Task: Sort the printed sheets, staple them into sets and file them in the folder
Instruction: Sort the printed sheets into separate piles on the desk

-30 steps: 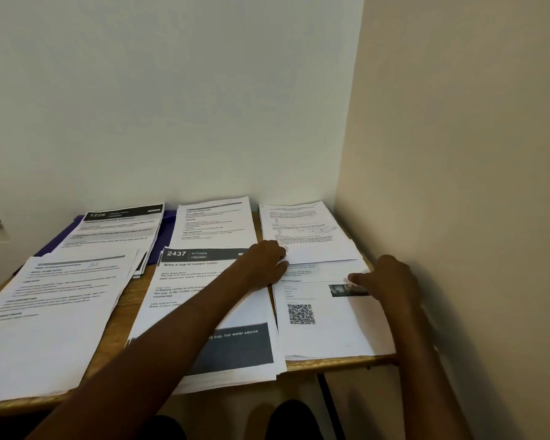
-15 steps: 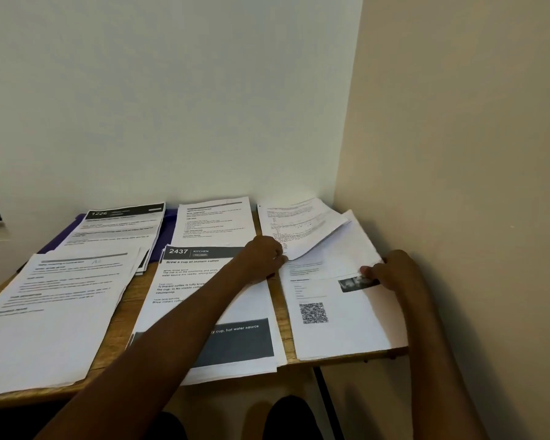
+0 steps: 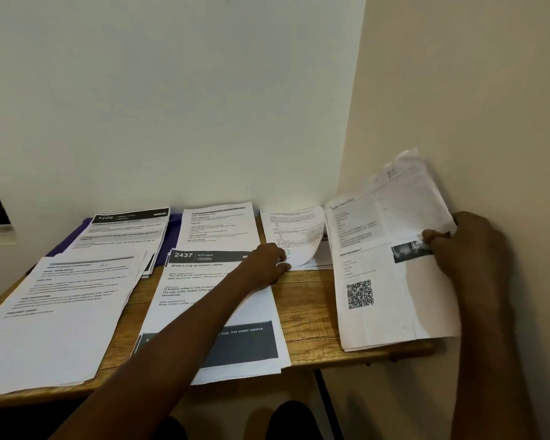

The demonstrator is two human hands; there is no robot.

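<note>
Now lifted off the right end of the wooden desk [image 3: 302,300], a thin stack of white printed sheets bearing a black QR code and a small dark photo [image 3: 375,281] is tilting up against the cream side wall [image 3: 473,106], its top edge curling and its lower edge hanging just above the desk's front edge. The right hand [image 3: 467,246] is pinching this stack at its right edge, thumb pressing beside the photo. Behind it, a white sheet of fine print [image 3: 294,231] is curling upward at its near corner, where the left hand [image 3: 267,262] is resting with fingers loosely bent against the paper; whether it is gripping the corner cannot be told. Beside that hand, a white stack headed "2437 KITCHEN" [image 3: 210,300] is lying flat, overhanging the desk's front. Farther left, three more white printed piles are lying flat, one headed "1226" [image 3: 124,230] sitting on a purple folder [image 3: 69,241].
</note>
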